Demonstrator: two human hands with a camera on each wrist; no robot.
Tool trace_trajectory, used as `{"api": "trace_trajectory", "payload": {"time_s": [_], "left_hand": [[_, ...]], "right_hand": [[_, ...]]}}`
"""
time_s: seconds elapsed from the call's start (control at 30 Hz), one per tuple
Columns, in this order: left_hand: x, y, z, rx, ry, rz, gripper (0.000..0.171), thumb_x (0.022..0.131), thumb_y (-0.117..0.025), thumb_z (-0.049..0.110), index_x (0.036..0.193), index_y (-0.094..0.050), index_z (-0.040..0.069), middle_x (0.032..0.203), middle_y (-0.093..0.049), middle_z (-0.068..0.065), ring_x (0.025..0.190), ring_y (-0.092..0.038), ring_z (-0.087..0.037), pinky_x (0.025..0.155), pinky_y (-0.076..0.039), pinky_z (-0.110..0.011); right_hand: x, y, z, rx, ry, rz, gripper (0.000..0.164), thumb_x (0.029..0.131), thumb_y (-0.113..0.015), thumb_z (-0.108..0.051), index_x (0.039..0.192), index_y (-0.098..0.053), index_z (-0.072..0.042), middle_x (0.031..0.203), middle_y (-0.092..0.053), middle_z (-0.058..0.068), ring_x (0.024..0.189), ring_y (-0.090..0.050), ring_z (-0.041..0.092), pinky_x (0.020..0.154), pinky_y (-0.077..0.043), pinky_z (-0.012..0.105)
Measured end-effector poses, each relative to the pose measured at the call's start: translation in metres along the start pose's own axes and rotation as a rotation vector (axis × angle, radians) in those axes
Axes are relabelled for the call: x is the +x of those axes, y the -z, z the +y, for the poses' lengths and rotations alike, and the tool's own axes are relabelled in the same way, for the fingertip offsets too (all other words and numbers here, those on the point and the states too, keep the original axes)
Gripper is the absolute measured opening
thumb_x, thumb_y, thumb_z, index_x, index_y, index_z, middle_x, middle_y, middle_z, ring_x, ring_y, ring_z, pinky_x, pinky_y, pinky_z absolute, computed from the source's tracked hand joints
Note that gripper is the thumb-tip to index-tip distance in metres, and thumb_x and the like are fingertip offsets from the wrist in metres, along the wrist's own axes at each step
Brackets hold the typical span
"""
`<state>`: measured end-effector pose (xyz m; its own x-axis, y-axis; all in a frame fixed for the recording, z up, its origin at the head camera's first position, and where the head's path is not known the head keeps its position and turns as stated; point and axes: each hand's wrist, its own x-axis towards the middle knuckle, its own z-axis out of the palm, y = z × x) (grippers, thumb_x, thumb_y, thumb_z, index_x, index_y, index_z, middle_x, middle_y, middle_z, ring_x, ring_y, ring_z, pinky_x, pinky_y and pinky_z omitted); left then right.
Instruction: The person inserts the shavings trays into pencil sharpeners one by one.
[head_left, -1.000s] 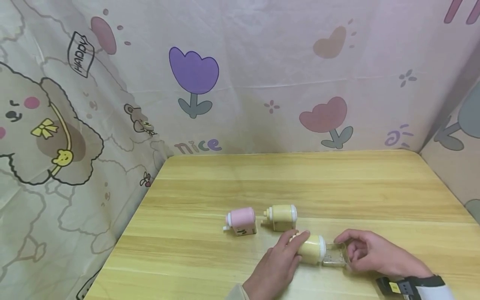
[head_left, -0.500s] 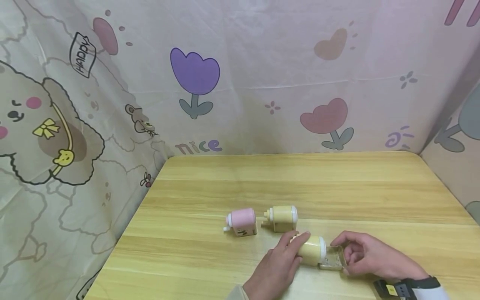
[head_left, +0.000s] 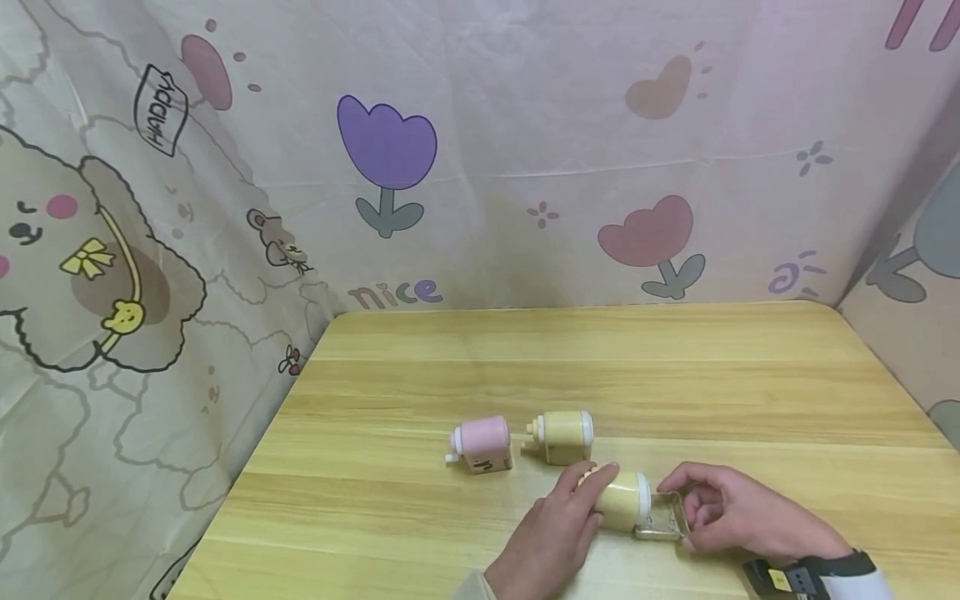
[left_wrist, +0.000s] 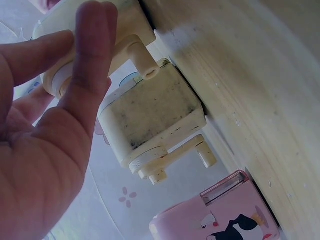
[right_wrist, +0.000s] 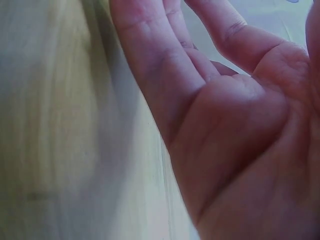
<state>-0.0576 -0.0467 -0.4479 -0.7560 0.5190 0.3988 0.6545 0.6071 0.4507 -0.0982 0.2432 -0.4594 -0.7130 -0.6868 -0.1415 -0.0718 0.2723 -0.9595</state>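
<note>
In the head view, my left hand (head_left: 551, 529) grips a yellow crank pencil sharpener (head_left: 626, 500) lengthwise on the table, thumb and fingers around its crank end. My right hand (head_left: 738, 508) pinches the outer end of a clear shavings drawer (head_left: 662, 518), whose inner end meets the sharpener's white-rimmed end. How far it goes inside is hidden. A second yellow sharpener (head_left: 567, 437) stands just behind, with a pink sharpener (head_left: 483, 443) to its left. The left wrist view shows the held sharpener's crank handle (left_wrist: 142, 60) below the fingers. Only my palm and fingers appear in the right wrist view.
Beneath everything is a wood-grain table (head_left: 420, 358). A printed cloth (head_left: 495, 100) hangs along its back and sides. A dark camera strap (head_left: 847, 567) circles the right wrist near the table's front.
My right hand has shifted slightly left, bringing the clear drawer closer against the sharpener's end. The left hand and the two standing sharpeners have stayed put.
</note>
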Motion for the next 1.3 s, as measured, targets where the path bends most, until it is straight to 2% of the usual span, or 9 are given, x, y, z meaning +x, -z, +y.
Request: {"api": "trace_trajectory", "payload": {"time_s": [0.47,0.7,1.03,1.3], "left_hand": [[-0.0004,0.0001,0.0001,0.001,0.002,-0.007,0.054,0.097,-0.052,0.015,0.147,-0.033,0.023,0.133,-0.048,-0.005,0.078,-0.060,-0.007,0.065,-0.047,-0.015],[-0.0003,-0.0001,0.0002,0.005,0.005,-0.009,0.056,0.096,-0.053,0.015,0.147,-0.033,0.023,0.134,-0.047,-0.004,0.079,-0.060,-0.007,0.067,-0.047,-0.014],[-0.0003,0.0004,0.0012,0.001,0.016,-0.018,0.056,0.096,-0.053,0.016,0.147,-0.032,0.024,0.134,-0.047,-0.003,0.082,-0.061,-0.008,0.067,-0.047,-0.015],[-0.0005,0.0019,0.0025,-0.004,0.024,-0.027,0.055,0.097,-0.052,0.016,0.147,-0.032,0.024,0.133,-0.048,-0.003,0.080,-0.061,-0.008,0.066,-0.047,-0.014]], "right_hand": [[0.0007,-0.0005,0.0013,0.005,0.008,0.033,0.051,0.078,-0.071,-0.006,0.124,-0.050,-0.002,0.085,-0.058,0.012,0.075,-0.057,0.016,0.063,-0.050,0.032],[0.0029,-0.0024,0.0023,0.020,0.014,0.024,0.050,0.081,-0.070,-0.007,0.125,-0.048,-0.001,0.086,-0.058,0.011,0.075,-0.057,0.015,0.063,-0.051,0.031],[0.0051,-0.0053,0.0004,-0.024,0.049,0.047,0.049,0.080,-0.071,-0.007,0.125,-0.052,-0.008,0.084,-0.058,0.007,0.076,-0.057,0.016,0.065,-0.051,0.031],[0.0076,-0.0082,-0.0001,-0.055,0.067,0.086,0.049,0.079,-0.073,-0.010,0.124,-0.054,-0.010,0.084,-0.059,0.009,0.075,-0.057,0.017,0.064,-0.051,0.033]]}}
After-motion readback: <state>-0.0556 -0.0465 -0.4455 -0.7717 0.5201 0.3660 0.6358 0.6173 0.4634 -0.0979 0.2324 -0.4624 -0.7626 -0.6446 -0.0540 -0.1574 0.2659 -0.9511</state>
